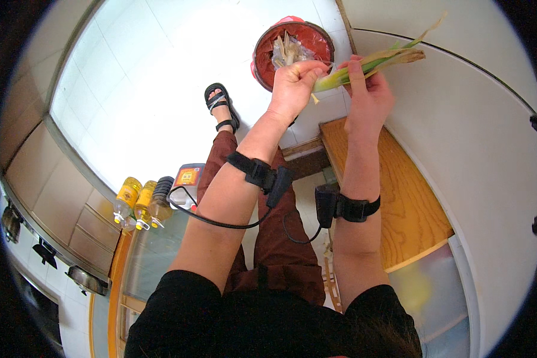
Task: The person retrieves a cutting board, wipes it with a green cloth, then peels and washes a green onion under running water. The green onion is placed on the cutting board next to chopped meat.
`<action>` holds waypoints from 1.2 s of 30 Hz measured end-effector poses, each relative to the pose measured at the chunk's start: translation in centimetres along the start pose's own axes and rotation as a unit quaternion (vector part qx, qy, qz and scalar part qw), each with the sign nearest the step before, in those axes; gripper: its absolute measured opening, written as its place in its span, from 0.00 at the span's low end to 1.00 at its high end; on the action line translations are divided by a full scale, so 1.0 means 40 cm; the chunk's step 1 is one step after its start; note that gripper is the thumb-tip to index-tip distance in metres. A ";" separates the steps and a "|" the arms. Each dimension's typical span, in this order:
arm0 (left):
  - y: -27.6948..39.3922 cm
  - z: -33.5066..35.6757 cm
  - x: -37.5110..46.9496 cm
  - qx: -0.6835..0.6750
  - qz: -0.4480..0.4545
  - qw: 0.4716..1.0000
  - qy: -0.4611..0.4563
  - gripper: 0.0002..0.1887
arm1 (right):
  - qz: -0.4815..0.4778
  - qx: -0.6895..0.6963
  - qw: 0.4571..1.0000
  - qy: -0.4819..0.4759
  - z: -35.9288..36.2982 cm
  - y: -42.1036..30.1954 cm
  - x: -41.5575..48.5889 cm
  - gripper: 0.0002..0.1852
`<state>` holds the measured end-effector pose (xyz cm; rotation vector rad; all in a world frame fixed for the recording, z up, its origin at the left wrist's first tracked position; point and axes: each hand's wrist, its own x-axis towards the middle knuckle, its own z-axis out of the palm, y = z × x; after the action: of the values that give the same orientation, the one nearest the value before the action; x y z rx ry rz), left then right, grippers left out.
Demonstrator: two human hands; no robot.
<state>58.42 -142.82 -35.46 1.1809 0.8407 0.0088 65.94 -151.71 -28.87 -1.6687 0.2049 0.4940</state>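
Observation:
Both my hands hold a leafy green stalk, likely a large scallion point(329, 82), over the near right side of a waste bin point(258, 67). My left hand point(295, 85) grips the pale lower end between thumb and fingers. Farther up, my right hand point(370, 91) pinches the stalk where its leaves begin. Those leaves run out to the upper right, partly green and partly dry and brown. A thin yellowish strip hangs below the pale end. The bin has a red plastic liner point(320, 42), and inside lie dry pale leaves point(288, 49) and clear plastic.
A wooden board or cabinet top point(402, 201) lies under my right forearm, beside a white panel point(465, 116). Left of my legs stand several oil bottles point(129, 192) and a white jug point(185, 181). Metal pans point(87, 279) hang at lower left. Pale tiles point(138, 89) cover the floor.

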 end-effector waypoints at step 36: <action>-0.125 -0.018 0.065 0.317 0.119 0.928 0.155 0.05 | -0.009 0.035 0.999 -0.035 -0.028 -0.031 -0.063 0.10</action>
<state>57.79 -143.24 -41.10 1.9250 1.0076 0.1342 64.45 -152.96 -26.57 -1.5816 0.1533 0.5259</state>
